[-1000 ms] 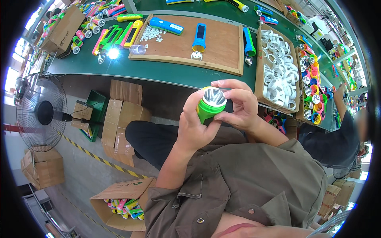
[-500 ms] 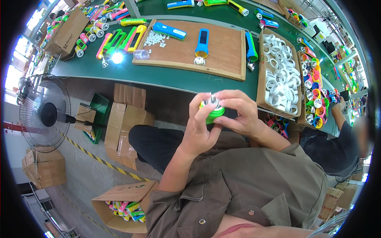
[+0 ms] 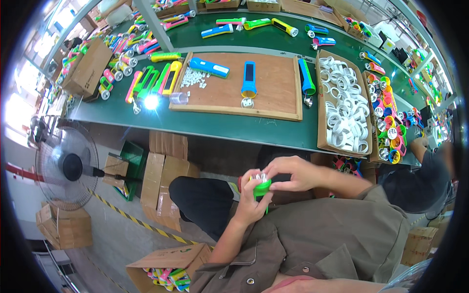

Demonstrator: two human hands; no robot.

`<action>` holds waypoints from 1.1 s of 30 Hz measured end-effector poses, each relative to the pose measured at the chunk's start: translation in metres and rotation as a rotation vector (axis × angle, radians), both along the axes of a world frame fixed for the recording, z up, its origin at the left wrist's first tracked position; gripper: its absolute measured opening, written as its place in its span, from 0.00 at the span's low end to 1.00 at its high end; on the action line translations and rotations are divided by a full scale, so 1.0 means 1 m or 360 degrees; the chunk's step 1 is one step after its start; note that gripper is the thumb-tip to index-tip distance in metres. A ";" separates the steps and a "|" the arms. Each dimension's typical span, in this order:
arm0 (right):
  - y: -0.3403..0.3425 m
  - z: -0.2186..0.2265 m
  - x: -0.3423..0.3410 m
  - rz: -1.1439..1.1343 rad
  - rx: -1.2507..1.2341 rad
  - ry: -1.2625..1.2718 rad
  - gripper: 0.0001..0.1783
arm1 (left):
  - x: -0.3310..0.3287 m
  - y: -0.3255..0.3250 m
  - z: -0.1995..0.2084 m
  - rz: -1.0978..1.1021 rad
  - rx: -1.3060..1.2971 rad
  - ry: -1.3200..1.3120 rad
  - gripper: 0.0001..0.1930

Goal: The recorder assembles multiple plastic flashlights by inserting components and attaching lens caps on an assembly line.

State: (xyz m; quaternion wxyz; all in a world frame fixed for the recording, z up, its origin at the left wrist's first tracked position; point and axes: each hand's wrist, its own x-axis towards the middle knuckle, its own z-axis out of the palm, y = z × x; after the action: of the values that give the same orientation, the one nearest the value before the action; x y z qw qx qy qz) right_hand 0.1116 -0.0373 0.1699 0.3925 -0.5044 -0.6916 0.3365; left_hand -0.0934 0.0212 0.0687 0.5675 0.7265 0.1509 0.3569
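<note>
left hand (image 3: pixel 250 204) grips the green flashlight (image 3: pixel 262 188) just short of the tabletop (image 3: pixel 273 129), right hand (image 3: pixel 295 174) pinching around its silvery reflector (image 3: pixel 259 177); looks like seating work, next move calling for steady pressure.

Left hand (image 3: pixel 250 205) wrapped round a green flashlight (image 3: pixel 262 188), silvery reflector (image 3: pixel 260 177) uppermost; right hand (image 3: pixel 295 173), slightly blurred, fingers at its rim. Both hands in front of the green workbench (image 3: pixel 234 128). On bench: wood-framed board (image 3: pixel 278 90) bearing blue solar-panel flashlight (image 3: pixel 249 88), clear cylinder (image 3: pixel 179 98) at left edge, small white pieces (image 3: pixel 195 78). Right of board, cardboard box (image 3: pixel 322 117) full of white rings (image 3: pixel 344 107). Pedestal fan (image 3: pixel 72 167) far left.
</note>
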 end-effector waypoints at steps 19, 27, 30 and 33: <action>0.458 -0.088 0.427 -0.1221 0.0279 -0.2267 0.30 | -0.069 0.126 -0.119 0.0848 -0.2282 -0.0174 0.28; 0.414 -0.020 0.396 -0.1055 0.0264 -0.1698 0.31 | -0.076 0.121 -0.136 0.0732 -0.2445 -0.0542 0.29; 0.298 0.070 0.310 -0.1114 0.0456 -0.0614 0.33 | -0.069 0.116 -0.131 0.0643 -0.2209 -0.0443 0.31; 0.120 0.136 0.243 -0.1206 0.0384 -0.0290 0.38 | -0.061 0.114 -0.130 0.0588 -0.1895 -0.0166 0.29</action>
State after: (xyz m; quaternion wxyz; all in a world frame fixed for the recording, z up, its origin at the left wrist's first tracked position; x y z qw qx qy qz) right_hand 0.3545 0.0828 0.3059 0.4822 -0.7017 -0.5232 0.0383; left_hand -0.1544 0.1350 -0.0610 0.8105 0.2291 0.4193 0.3388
